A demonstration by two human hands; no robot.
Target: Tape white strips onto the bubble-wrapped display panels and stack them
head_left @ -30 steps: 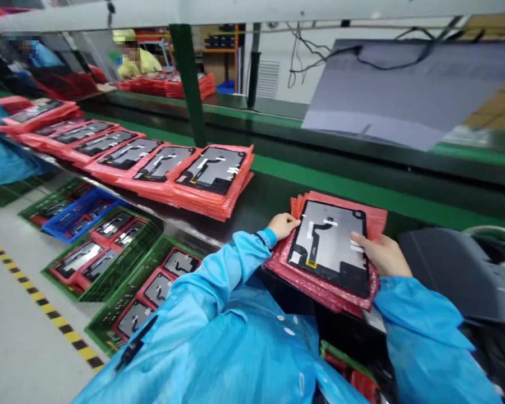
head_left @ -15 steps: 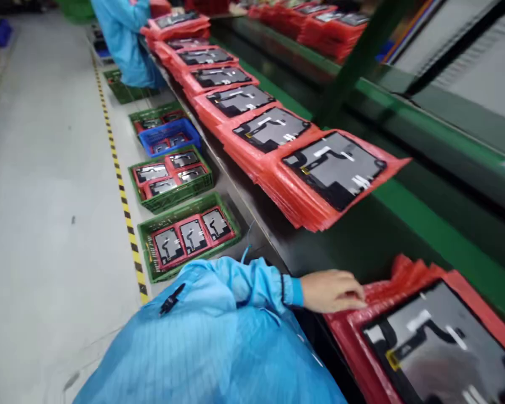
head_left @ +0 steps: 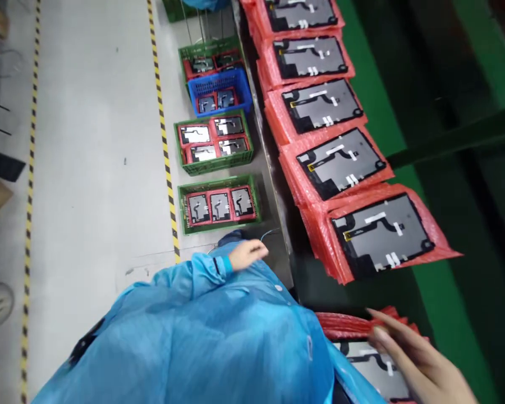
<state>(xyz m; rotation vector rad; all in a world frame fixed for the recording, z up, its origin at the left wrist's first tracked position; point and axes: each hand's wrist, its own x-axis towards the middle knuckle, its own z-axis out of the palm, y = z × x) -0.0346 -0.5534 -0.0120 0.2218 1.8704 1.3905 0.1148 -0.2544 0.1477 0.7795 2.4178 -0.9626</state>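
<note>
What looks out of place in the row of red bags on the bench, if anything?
The nearest red bubble bag in the row lies askew: one corner juts out well past the other bags, over the green strip.

One left hand (head_left: 248, 253) and one right hand (head_left: 421, 359) are working alongside six red-wrapped panel stacks (head_left: 381, 235), while three green crates (head_left: 219, 227) and one blue crate (head_left: 219, 73) are sitting below, the nearest crate carrying three panels (head_left: 219, 206).
</note>
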